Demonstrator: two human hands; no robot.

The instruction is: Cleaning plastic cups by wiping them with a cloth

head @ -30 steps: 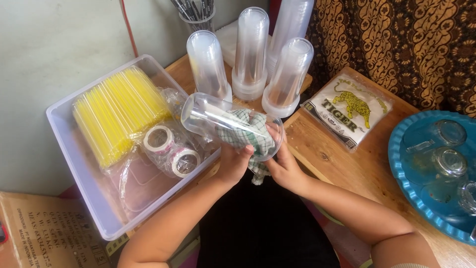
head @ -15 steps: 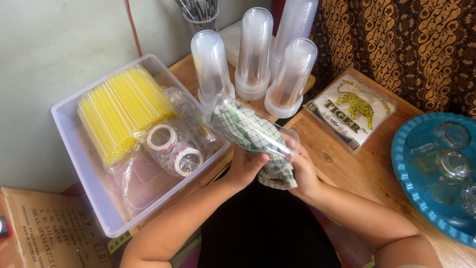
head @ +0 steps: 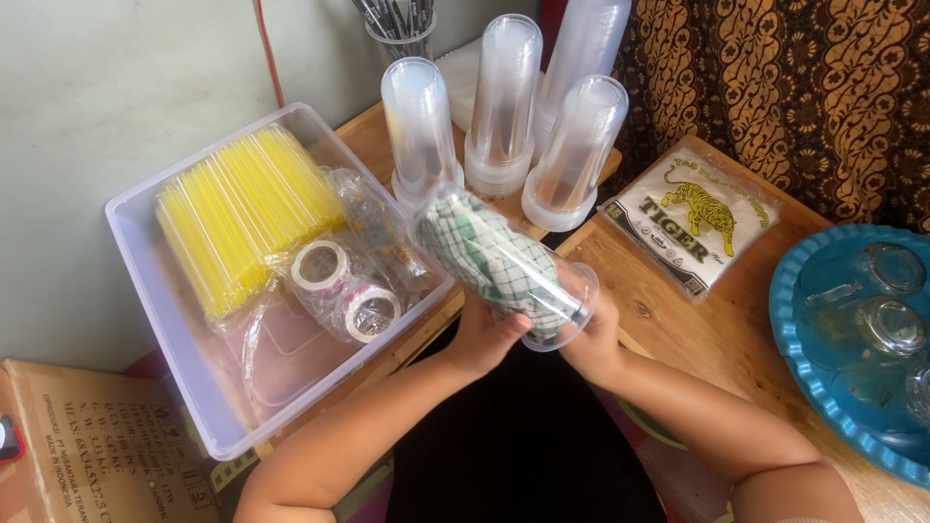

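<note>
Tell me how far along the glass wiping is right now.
In hand: the clear glass lies tilted between the left hand and right hand, with the checked cloth stuffed deep inside. Looks done: three glasses upended on the blue tray. Left: I can't see any more glasses waiting.

Bare wood of the counter lies open right of the hands, between the flat packet and the blue tray. Behind the clear glass stand three stacks of plastic cups, close together, blocking any reach toward the wall. To the left the clear plastic bin fills the edge, packed with yellow straws and tape rolls. The tray carries upturned glasses.
</note>
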